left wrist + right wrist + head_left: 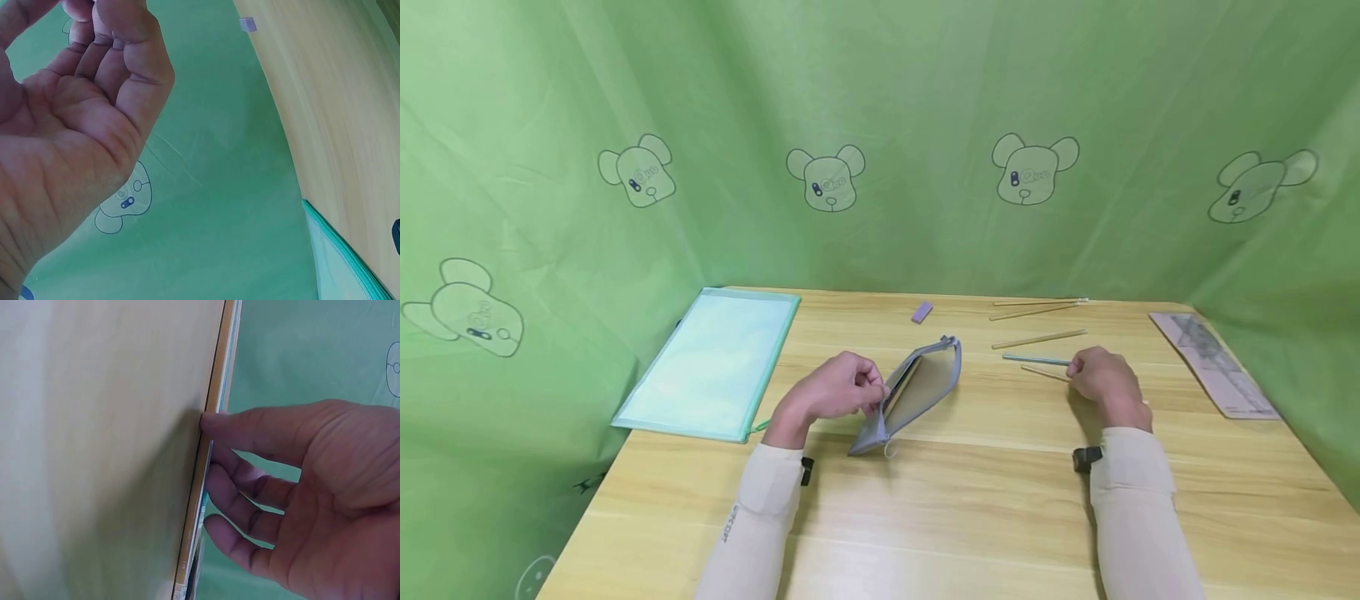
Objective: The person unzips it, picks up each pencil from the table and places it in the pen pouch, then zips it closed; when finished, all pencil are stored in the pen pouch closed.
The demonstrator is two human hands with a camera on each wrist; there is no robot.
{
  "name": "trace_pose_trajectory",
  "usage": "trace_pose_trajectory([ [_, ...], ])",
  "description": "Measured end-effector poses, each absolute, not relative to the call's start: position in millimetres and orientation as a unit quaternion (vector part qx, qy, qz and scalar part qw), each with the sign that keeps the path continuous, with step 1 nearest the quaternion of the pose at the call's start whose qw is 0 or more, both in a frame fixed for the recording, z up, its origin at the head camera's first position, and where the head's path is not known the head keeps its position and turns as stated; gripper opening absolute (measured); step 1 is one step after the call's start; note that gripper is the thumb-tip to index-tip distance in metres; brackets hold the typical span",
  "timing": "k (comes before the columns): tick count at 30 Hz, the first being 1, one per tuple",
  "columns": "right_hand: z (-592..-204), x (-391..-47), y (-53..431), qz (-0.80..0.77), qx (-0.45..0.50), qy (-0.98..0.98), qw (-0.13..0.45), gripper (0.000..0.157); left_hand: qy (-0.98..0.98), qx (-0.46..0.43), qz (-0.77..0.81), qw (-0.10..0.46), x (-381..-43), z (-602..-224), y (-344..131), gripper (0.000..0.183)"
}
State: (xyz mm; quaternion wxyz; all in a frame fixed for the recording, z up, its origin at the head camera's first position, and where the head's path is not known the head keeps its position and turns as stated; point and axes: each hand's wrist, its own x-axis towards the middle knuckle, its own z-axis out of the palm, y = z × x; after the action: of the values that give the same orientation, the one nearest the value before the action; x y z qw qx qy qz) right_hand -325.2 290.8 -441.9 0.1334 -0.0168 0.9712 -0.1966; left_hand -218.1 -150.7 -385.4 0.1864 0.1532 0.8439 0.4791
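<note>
In the head view, my left hand (pixel 837 387) pinches the near-left rim of a grey zip pouch (pixel 936 379), whose mouth gapes. A slim tan pencil (pixel 904 385) shows inside it. The left wrist view has the curled fingers at its top edge, with the pouch out of frame. Over on the right, my right hand (pixel 1105 379) is down at the table with thumb and fingertips on either side of a tan wooden pencil (pixel 215 369). A blue-green pencil (pixel 1033 359) lies just behind that one, its right end hidden by the hand.
Farther back lie several tan pencils (pixel 1039 339) and a purple eraser (pixel 922 312). A mint-edged clear zip folder (pixel 715 367) is at the left table edge. Along the right edge rests a pinkish sheet with clear rulers (pixel 1213 365). Green curtain (pixel 925 83) closes off the back and sides.
</note>
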Motion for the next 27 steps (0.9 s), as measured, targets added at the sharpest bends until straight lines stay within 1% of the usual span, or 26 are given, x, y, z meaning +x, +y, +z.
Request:
trace_pose_trajectory([
  [3, -439.9, -320.9, 293.7, -0.208, -0.019, 0.967, 0.149, 0.006, 0.843, 0.154, 0.48, 0.189, -217.6, -385.1, -150.4, 0.019],
  [8, -436.9, -316.6, 297.4, -0.217, -0.053, 0.96, 0.168, 0.02, 0.842, 0.154, 0.481, 0.189, -216.7, -384.5, -149.4, 0.018],
  [10, -435.4, -315.7, 296.6, -0.221, -0.068, 0.957, 0.176, 0.022, 0.843, 0.155, 0.48, 0.187, -216.6, -384.8, -149.1, 0.018],
  [15, -432.0, -314.8, 288.0, -0.243, -0.094, 0.944, 0.203, 0.02, 0.845, 0.157, 0.477, 0.184, -216.8, -385.5, -148.4, 0.016],
  [22, -433.1, -314.6, 267.9, -0.247, -0.125, 0.938, 0.21, 0.023, 0.847, 0.157, 0.473, 0.184, -217.5, -386.2, -147.8, 0.016],
  [27, -431.0, -311.9, 257.9, -0.236, -0.131, 0.935, 0.231, 0.024, 0.848, 0.151, 0.474, 0.184, -217.2, -386.1, -148.3, 0.015],
])
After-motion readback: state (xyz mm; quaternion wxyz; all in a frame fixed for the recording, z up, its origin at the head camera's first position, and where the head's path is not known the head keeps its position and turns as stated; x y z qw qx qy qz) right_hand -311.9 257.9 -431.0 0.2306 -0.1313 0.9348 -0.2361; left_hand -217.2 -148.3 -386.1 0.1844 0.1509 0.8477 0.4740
